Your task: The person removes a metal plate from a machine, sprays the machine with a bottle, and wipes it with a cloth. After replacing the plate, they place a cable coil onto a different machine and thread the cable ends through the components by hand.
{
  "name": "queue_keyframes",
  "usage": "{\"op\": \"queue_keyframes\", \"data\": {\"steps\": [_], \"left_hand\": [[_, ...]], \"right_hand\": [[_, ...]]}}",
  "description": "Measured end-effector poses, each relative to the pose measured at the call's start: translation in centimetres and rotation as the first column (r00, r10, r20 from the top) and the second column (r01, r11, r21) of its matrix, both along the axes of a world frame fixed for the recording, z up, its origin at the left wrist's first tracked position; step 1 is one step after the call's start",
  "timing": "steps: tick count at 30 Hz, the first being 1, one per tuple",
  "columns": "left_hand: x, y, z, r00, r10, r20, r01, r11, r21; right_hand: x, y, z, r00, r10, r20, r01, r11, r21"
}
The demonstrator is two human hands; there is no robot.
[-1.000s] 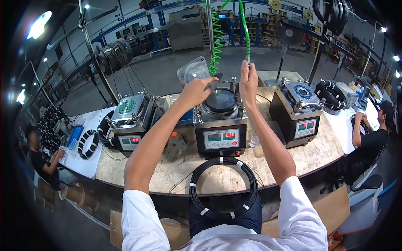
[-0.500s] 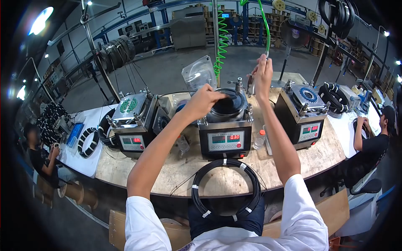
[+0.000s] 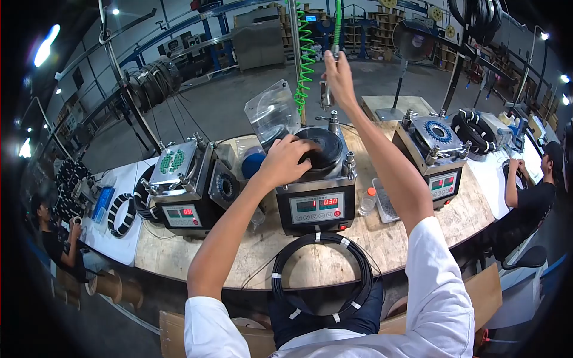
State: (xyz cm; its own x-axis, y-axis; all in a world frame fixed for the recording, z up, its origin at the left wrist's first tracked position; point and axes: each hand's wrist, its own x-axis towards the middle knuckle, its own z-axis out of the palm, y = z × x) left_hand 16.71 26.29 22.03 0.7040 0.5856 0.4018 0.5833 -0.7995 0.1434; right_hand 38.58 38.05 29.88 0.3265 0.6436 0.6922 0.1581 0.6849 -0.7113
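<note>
My left hand (image 3: 285,160) reaches over the left edge of a round black disc (image 3: 325,146) on top of the middle machine (image 3: 316,206). Its thumb and fingers are apart at the disc, and the fingertips are slightly smeared. In my raised right hand (image 3: 339,77) is a metal air blow gun (image 3: 326,95), gripped near its hose fitting and pointing down. A green air hose (image 3: 338,27) runs up from it. Behind my left hand stands a tilted clear cover (image 3: 271,110). The machine's panel shows red digits.
Similar machines stand at left (image 3: 185,185) and right (image 3: 433,155), topped with green and blue parts. A coil of black cable (image 3: 280,262) overhangs the wooden table's (image 3: 239,271) front edge. A bottle with an orange cap (image 3: 367,203) stands beside the middle machine. People sit at both sides.
My right hand has moved left and up with the blow gun. My left hand has drawn back towards the disc's left edge, fingers now more bent. The view has shifted slightly.
</note>
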Motion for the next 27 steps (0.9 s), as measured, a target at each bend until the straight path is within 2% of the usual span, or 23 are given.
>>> {"op": "queue_keyframes", "data": {"steps": [3,5,9,12,13,16,17,20,23,27], "left_hand": [[0.2,-0.2,-0.2,0.992,0.112,0.056,-0.108,0.992,-0.071],[0.1,0.3,-0.5,0.996,0.078,0.051,-0.073,0.992,-0.099],[0.0,0.9,-1.2,0.988,0.069,0.140,-0.050,0.990,-0.131],[0.1,1.2,-1.5,0.981,0.086,0.177,-0.062,0.989,-0.133],[0.1,0.9,-1.3,0.980,0.088,0.179,-0.064,0.989,-0.134],[0.2,0.9,-1.3,0.966,0.119,0.228,-0.082,0.983,-0.162],[0.3,0.9,-1.4,0.959,0.132,0.249,-0.089,0.980,-0.178],[0.5,1.6,-2.2,0.891,0.095,0.443,-0.038,0.990,-0.136],[0.7,1.2,-1.6,0.892,0.120,0.436,-0.046,0.983,-0.177],[0.3,2.5,-2.5,0.836,0.067,0.545,0.021,0.988,-0.154]], "right_hand": [[0.7,4.8,-1.9,0.950,-0.160,0.268,0.176,0.984,-0.039],[1.5,7.2,-3.3,0.870,-0.245,0.428,0.308,0.948,-0.084],[1.0,5.7,-4.9,0.792,-0.176,0.584,0.385,0.887,-0.255],[1.2,6.1,-6.3,0.724,-0.018,0.689,0.422,0.802,-0.423],[1.6,6.7,-7.2,0.723,0.041,0.689,0.401,0.788,-0.468],[1.5,7.2,-8.8,0.630,0.147,0.762,0.326,0.841,-0.432],[1.5,7.1,-9.0,0.636,0.178,0.751,0.305,0.836,-0.457],[0.9,5.7,-8.1,0.604,0.217,0.767,0.355,0.789,-0.502],[0.5,3.1,-7.2,0.555,0.200,0.807,0.348,0.826,-0.444],[2.1,0.9,-8.5,0.710,0.070,0.701,0.203,0.933,-0.298]]}}
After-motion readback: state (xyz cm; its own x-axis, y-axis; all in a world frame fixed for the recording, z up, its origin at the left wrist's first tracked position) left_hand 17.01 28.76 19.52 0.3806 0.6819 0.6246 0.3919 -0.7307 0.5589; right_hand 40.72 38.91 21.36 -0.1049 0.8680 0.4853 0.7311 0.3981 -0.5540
